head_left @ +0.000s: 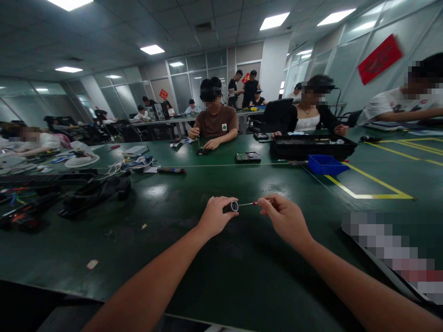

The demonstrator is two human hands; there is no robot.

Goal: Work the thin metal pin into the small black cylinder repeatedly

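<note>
My left hand (215,216) is closed around a short dark cylinder with a silver ring end (232,206), held just above the green table (242,276). My right hand (284,216) pinches a thin screwdriver (249,203) with a red band near the handle. Its metal tip points left and meets the ring end of the cylinder. Both forearms reach in from the bottom edge toward the table's middle.
A blue bin (326,164) and a long black tray (313,146) sit at the right beyond yellow floor-tape lines (367,195). Black bags and cables (97,191) lie at the left. A circuit board (248,157) and a pen-like tool (171,170) lie ahead. Several people sit across the table.
</note>
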